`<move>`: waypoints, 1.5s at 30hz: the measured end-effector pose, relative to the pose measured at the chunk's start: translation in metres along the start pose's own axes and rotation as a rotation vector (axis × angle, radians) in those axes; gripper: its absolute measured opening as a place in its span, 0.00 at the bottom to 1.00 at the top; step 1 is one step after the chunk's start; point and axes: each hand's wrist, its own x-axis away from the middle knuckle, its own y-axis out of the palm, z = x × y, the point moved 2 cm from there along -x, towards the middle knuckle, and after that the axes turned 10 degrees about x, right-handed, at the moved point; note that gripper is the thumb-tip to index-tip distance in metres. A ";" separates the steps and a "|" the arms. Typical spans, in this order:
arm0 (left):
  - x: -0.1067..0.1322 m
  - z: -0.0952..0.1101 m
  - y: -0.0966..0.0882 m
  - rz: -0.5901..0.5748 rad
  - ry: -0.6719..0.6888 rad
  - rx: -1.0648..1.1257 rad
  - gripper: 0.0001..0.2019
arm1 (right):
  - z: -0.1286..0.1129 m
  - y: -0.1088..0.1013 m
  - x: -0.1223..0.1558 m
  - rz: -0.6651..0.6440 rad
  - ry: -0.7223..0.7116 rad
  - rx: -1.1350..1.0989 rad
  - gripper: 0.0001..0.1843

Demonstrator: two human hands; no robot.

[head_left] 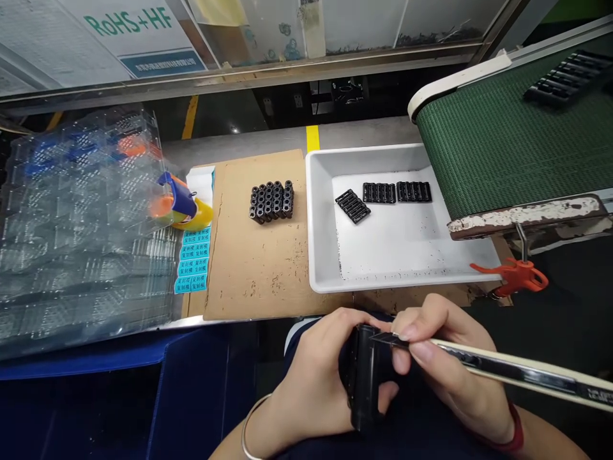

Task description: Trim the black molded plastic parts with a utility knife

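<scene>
My left hand (318, 374) is closed around a black ribbed plastic part (366, 380), held upright near my lap. In my right hand (447, 358) is a utility knife (517, 374) with a cream and black handle, its blade touching the top of the part. Beyond my hands, a white tray (323, 285) holds several flat black ribbed parts (379, 193). Left of the tray, a block of short black tubular parts (271, 201) stands on a cardboard sheet (253, 275).
Clear plastic trays (86, 243) are stacked at the left, beside tape rolls (184, 204) and blue labels (193, 259). A green conveyor belt (507, 134) carries more black parts (567, 80). An orange air gun (522, 278) hangs at the right. A blue bin (191, 383) sits lower left.
</scene>
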 end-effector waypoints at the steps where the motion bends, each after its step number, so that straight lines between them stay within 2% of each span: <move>1: 0.000 0.000 0.000 -0.003 0.001 0.006 0.29 | -0.002 0.000 0.000 0.017 -0.021 0.032 0.05; 5: -0.002 0.000 0.000 -0.007 -0.016 0.020 0.28 | -0.005 0.002 0.001 0.047 -0.065 0.109 0.06; 14: -0.004 -0.003 -0.002 -0.015 -0.048 0.030 0.27 | 0.005 0.001 -0.001 -0.010 -0.029 -0.006 0.04; 16: -0.004 -0.006 -0.005 0.017 -0.050 0.033 0.28 | 0.007 0.000 -0.005 -0.005 -0.023 -0.054 0.03; 18: -0.004 -0.012 -0.011 0.098 -0.055 0.066 0.34 | 0.006 -0.003 -0.012 0.043 -0.043 -0.108 0.02; 20: -0.003 -0.018 -0.016 0.205 -0.051 0.223 0.40 | 0.005 -0.005 -0.019 0.110 -0.096 -0.146 0.03; 22: -0.003 -0.025 -0.018 0.281 -0.049 0.534 0.40 | 0.004 -0.005 -0.024 0.139 -0.145 -0.157 0.03; 24: -0.002 -0.034 -0.015 0.299 -0.088 0.859 0.35 | 0.005 0.000 -0.028 0.128 -0.191 -0.167 0.03; 26: 0.001 -0.045 -0.006 0.256 -0.180 1.081 0.32 | 0.008 0.007 -0.031 0.103 -0.253 -0.203 0.04; 29: 0.008 -0.068 0.010 0.225 -0.286 1.232 0.38 | 0.012 0.020 -0.032 0.076 -0.342 -0.296 0.07; 33: 0.019 -0.088 0.020 0.206 -0.408 1.276 0.44 | 0.016 0.032 -0.033 0.093 -0.353 -0.307 0.06; 36: 0.024 -0.087 0.018 0.120 -0.530 1.258 0.42 | 0.017 0.033 -0.034 0.136 -0.348 -0.281 0.07; 38: 0.025 -0.084 0.018 0.116 -0.572 1.294 0.41 | 0.017 0.032 -0.034 0.150 -0.351 -0.282 0.07; 41: 0.022 -0.078 0.023 0.164 -0.508 1.494 0.38 | 0.016 0.031 -0.033 0.139 -0.359 -0.275 0.08; 45: 0.012 -0.055 0.024 0.092 -0.491 1.802 0.36 | 0.014 0.030 -0.031 0.138 -0.365 -0.237 0.08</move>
